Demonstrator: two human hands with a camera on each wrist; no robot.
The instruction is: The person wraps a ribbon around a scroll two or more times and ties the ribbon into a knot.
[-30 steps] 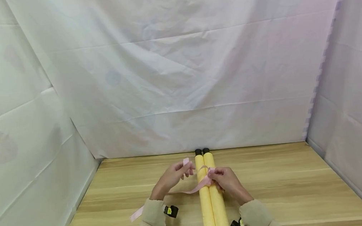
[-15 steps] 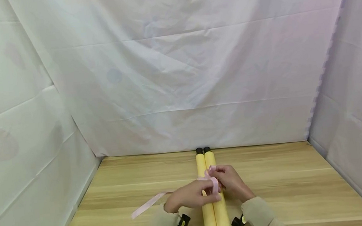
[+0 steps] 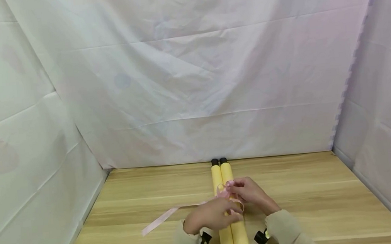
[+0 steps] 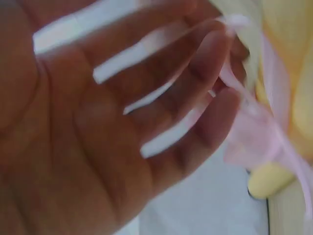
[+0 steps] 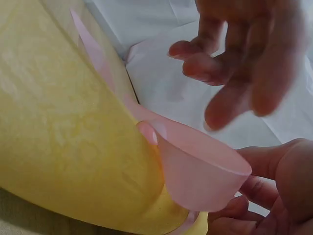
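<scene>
Two yellow rolls (image 3: pixel 229 212) are laid side by side on the desk (image 3: pixel 310 201), bound by a pink ribbon (image 3: pixel 175 213). A ribbon loop is pinched by the right hand (image 3: pixel 249 195); the left hand (image 3: pixel 212 217) is spread loosely above it, gripping nothing.

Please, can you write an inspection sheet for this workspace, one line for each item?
Surface: wooden table, bare grain.
Job's things: two yellow rolls side by side; pink ribbon looped over them, tail trailing left.
Clutter: nothing seen.
Grippers: left hand on the ribbon at the rolls, grip unclear; right hand pinches the ribbon.
Cables: nothing seen.
Surroundings: white sheets behind and at both sides.
</scene>
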